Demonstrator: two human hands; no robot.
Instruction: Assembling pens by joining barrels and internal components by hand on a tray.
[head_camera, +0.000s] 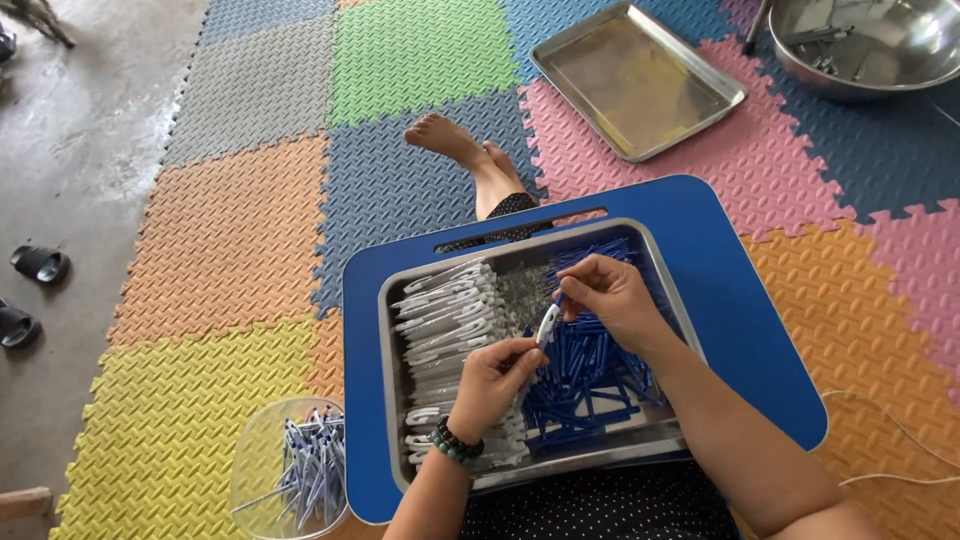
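Head view shows the left hand (497, 372) pinching a small white plastic clip (548, 324), its long axis toward one o'clock, where the right hand (608, 292) pinches a short blue plastic stick (559, 299).

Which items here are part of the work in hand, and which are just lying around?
In use: left hand and right hand holding a white-and-blue piece; steel tray with white pieces and blue pieces; blue lap board; clear tub of joined pieces.

Lying about: empty tray, metal bowl, sandals.
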